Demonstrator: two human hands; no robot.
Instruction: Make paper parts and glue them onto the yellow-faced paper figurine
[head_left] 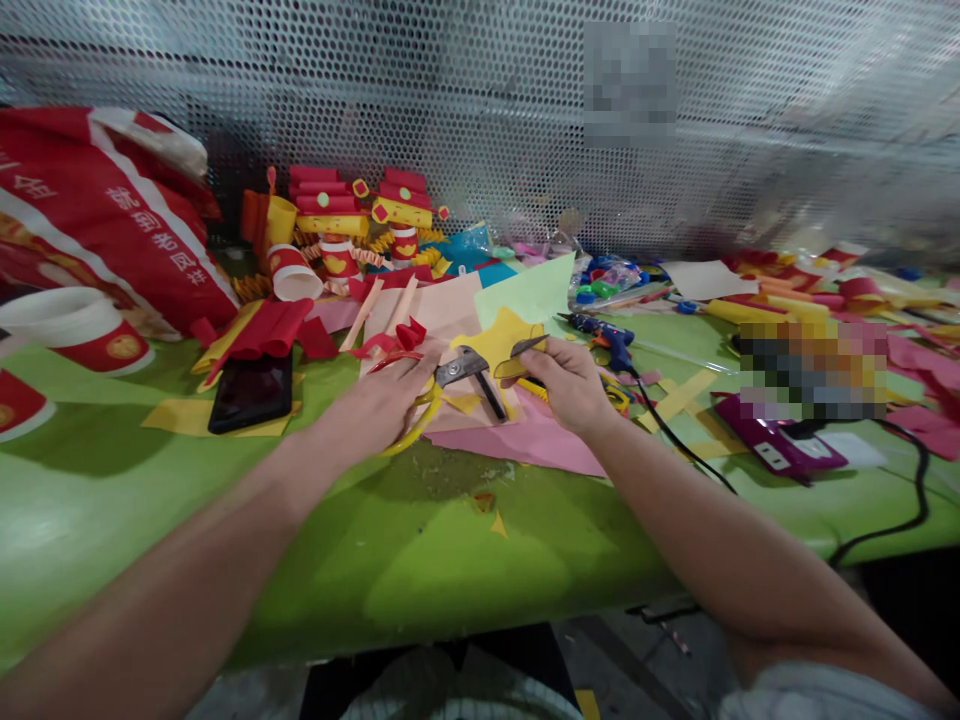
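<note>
My left hand (394, 405) is closed around the scissors (455, 369), which have yellow and red handles. Their blades are spread apart and point right, over the papers. My right hand (571, 385) pinches a small rounded piece (523, 350), dark on top with a yellowish edge, just right of the blades. Whether it is paper I cannot make out. Behind it lies a yellow paper (506, 330) with an uneven outline. A pink sheet (517, 440) and pale sheets are under both hands. Red paper scraps (401, 340) lie by my left fingers.
A dark blue glue gun (611, 335) with a black cord is right of my right hand. Farther right is a purple power strip (780, 440). A black phone (251, 390), paper cups (90, 330) and a red bag (97, 220) stand left. Red-and-yellow paper crafts (330, 215) line the mesh wall.
</note>
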